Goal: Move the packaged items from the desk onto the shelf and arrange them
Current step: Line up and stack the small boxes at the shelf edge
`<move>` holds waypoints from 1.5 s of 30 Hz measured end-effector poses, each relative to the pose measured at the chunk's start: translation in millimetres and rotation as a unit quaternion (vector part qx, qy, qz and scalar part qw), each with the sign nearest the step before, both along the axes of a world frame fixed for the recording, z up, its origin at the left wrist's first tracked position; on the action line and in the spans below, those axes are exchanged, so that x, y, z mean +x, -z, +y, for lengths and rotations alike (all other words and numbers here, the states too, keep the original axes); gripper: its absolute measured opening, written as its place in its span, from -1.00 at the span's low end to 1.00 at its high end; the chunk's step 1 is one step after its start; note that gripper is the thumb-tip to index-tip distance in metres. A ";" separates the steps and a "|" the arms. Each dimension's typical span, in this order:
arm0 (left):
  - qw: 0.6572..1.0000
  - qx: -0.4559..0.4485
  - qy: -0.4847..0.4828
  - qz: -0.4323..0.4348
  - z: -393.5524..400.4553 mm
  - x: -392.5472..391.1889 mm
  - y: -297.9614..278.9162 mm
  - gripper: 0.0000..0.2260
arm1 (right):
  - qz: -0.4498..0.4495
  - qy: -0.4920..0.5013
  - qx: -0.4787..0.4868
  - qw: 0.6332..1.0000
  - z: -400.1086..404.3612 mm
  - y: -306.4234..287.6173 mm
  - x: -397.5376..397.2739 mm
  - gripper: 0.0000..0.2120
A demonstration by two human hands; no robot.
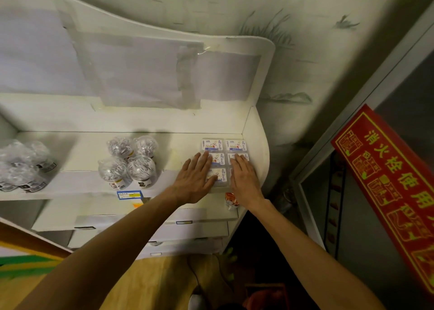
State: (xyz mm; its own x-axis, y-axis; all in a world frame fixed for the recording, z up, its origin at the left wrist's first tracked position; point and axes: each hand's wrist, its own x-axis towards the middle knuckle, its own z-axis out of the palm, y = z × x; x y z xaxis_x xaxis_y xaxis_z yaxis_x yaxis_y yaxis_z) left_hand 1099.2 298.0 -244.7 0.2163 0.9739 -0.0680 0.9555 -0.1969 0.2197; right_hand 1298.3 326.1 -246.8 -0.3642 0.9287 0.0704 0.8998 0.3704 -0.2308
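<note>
Several small flat packets with white, blue and red labels [212, 144] lie in two columns at the right end of the white shelf [79, 182]. My left hand [193, 179] rests flat, fingers spread, on the left column's front packets. On the right column my right hand [244, 177] lies flat and hides its front packet. Neither hand grips anything.
Clear plastic bottles [131, 163] stand in a cluster mid-shelf, and more wrapped ones [23, 166] at the left. A blue price tag [129, 195] sits on the shelf's front edge. Lower shelves step out below. A red banner [397, 192] leans at the right, near a dark door frame.
</note>
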 end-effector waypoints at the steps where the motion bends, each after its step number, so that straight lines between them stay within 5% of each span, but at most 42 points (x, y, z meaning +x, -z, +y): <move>1: 1.000 0.000 0.002 0.004 -1.1 0.4 -0.6 -0.34 | 0.004 0.002 -0.001 1.000 -0.1 0.4 -0.1 -0.27; 21: 0.999 -0.015 0.011 0.037 -0.9 1.4 -12.9 -0.15 | -0.022 -0.003 0.003 1.000 2.9 -1.4 -2.8 -0.24; 33: 0.998 -0.030 0.021 0.051 5.0 -0.7 -14.1 -0.20 | 0.028 0.005 0.008 1.000 0.9 -5.6 -4.6 -0.42; 39: 1.000 0.017 0.000 0.018 7.6 5.3 -20.3 -0.31 | 0.143 0.041 0.036 0.988 -3.3 -12.7 -5.9 -0.51; 45: 0.999 0.006 -0.025 0.025 34.5 10.7 -35.4 -0.30 | 0.074 0.020 0.032 0.997 28.8 -22.1 -12.9 -0.45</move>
